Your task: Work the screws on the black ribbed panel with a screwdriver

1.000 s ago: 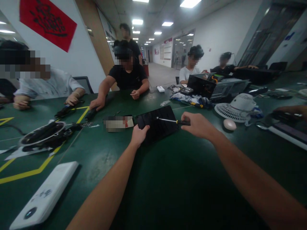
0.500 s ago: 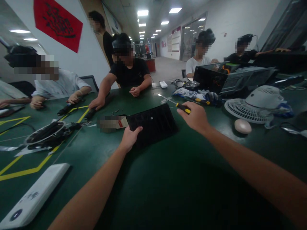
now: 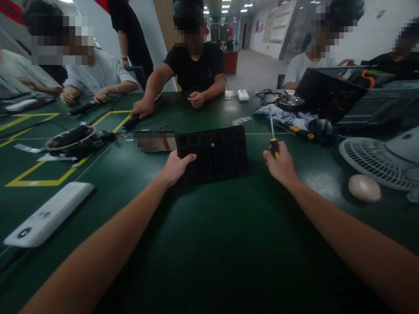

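Note:
My left hand (image 3: pixel 178 166) grips the left edge of a flat black panel (image 3: pixel 219 155), thumb across its front. The panel is tilted up on the green table and has a small round light spot near its upper middle. My right hand (image 3: pixel 282 163) is closed around the yellow-and-black handle of a screwdriver (image 3: pixel 273 141), whose shaft points up and away. It is apart from the panel, to its right. Just left of the panel lies a small box (image 3: pixel 168 142) with a red mark, partly blurred out.
A white power bank-like block (image 3: pixel 55 213) lies at left, beyond it a bundle of black parts (image 3: pixel 77 138). At right are a white fan (image 3: pixel 386 161), a pale rounded object (image 3: pixel 364 188), another screwdriver (image 3: pixel 301 133) and an open computer case (image 3: pixel 330 93). Several people sit around the table.
My right hand has moved away from the panel to the right, and the screwdriver has swung from pointing left to nearly upright. The panel has turned to lie more level across the view.

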A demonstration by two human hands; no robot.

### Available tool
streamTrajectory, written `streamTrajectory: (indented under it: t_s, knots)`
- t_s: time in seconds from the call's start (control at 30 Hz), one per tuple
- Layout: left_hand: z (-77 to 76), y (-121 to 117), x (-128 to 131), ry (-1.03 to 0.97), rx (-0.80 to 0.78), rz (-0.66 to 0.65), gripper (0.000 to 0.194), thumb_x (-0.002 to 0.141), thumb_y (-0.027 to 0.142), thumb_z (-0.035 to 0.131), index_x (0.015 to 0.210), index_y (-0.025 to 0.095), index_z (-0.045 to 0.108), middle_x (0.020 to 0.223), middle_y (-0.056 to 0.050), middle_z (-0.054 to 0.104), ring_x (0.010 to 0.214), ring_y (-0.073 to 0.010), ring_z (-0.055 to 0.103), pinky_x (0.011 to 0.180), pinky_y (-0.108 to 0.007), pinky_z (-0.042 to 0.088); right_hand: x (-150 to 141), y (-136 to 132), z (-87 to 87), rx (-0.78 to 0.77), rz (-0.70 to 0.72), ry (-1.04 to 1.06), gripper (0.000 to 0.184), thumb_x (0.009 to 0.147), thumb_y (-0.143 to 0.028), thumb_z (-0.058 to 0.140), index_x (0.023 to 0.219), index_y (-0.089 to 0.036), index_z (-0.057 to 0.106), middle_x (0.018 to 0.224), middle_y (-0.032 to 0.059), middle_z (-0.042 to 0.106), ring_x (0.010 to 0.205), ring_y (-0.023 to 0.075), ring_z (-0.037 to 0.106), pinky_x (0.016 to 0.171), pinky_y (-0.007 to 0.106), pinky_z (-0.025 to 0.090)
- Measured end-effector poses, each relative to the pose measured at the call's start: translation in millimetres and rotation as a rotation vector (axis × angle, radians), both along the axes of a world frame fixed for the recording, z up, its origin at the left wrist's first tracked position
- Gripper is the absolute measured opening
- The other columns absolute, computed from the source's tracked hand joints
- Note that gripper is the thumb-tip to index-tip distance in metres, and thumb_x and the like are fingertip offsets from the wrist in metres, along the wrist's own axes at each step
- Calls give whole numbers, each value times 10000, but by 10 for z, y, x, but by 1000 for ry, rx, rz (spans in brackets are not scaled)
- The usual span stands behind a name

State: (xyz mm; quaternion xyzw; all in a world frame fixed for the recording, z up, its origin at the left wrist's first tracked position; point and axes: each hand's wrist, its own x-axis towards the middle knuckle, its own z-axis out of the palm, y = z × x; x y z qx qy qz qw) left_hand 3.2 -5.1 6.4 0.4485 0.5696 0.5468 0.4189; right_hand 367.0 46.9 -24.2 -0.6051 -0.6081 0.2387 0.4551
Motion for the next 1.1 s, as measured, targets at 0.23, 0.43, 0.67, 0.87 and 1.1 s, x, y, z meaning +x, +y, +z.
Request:
streamTrajectory:
  t_s: [0.23, 0.43, 0.67, 0.87, 1.1]
  knots:
    - [-39, 52, 24, -16, 44, -58, 419, 676, 356, 899, 1037, 179, 782, 1070, -96, 847, 1073, -344, 805, 1088, -573, 627, -15, -92, 119, 18, -75, -114, 298, 794, -447, 730, 990, -285, 576, 894, 63, 718, 872, 302, 688, 850, 460, 537]
    - [-85, 91, 52, -40, 59, -70, 387, 727, 291, 867, 1085, 173, 782, 1138, -120, 855, 1121, -342, 807, 1104, -545, 619, -15, -264, 109, 12, -179, -196, 264, 813, -443, 692, 984, -297, 553, 908, 65, 713, 883, 308, 683, 870, 463, 533]
    - [-51, 54, 87, -36, 61, -109, 291, 796, 241, 877, 1071, 177, 804, 1221, -157, 859, 1176, -342, 806, 1102, -500, 610, -125, -482, 53, -18, -370, -214, 268, 784, -435, 716, 970, -306, 572, 917, 83, 723, 883, 324, 677, 835, 472, 543]
    - [-139, 114, 105, 22, 97, -123, 225, 843, 241, 872, 1040, 150, 809, 1169, -179, 866, 1135, -334, 809, 1086, -488, 602, -249, -632, 104, -6, -397, -265, 223, 807, -415, 699, 907, -320, 524, 942, 105, 733, 956, 353, 692, 892, 485, 534]
    - [-126, 80, 139, 68, 107, -152, 179, 879, 243, 833, 1027, 145, 812, 1125, -177, 864, 1074, -333, 806, 1028, -466, 601, -266, -629, 178, -81, -451, -313, 211, 842, -372, 715, 890, -307, 520, 965, 117, 727, 1036, 376, 697, 973, 506, 510]
